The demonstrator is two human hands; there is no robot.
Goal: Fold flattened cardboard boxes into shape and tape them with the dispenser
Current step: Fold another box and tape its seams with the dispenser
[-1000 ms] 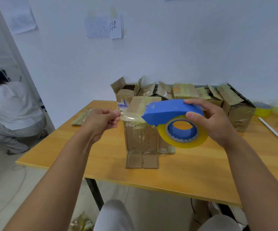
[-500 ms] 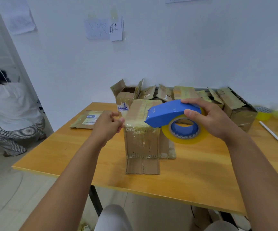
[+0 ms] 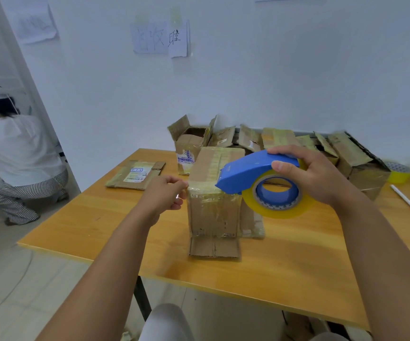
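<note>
Taping step, top seam of the upright cardboard box (image 3: 213,193) standing mid-table on the wooden table (image 3: 100,217), bottom flaps splayed flat toward the camera. Left hand (image 3: 164,193) pinching the free tape end (image 3: 186,190) at the box's top left edge, fingertips touching the corner. Right hand (image 3: 307,175) clenched around the blue tape dispenser (image 3: 255,171), thumb on the near side, fingers over the hood, yellowish tape roll (image 3: 277,195) hanging below; nose of the dispenser resting at the top right edge of the box. Short span of tape stretched across the top between the two hands. To do this well: press the pinched end down over the left edge and onto the side wall first, so it anchors; then keep tension, lay the strip flat along the seam (old tape residue already there, likely poor adhesion, so rub it down firmly). Tilt the dispenser down over the right edge before cutting, giving an overhang on that wall too. Box looks light and tall, probably tips if pulled sideways, so pull along the top, not up. Blade contact not visible from here. Behind: row of more folded boxes (image 3: 346,156) along the wall, one flattened box (image 3: 137,173) lying at the left, well apart from the work.
</note>
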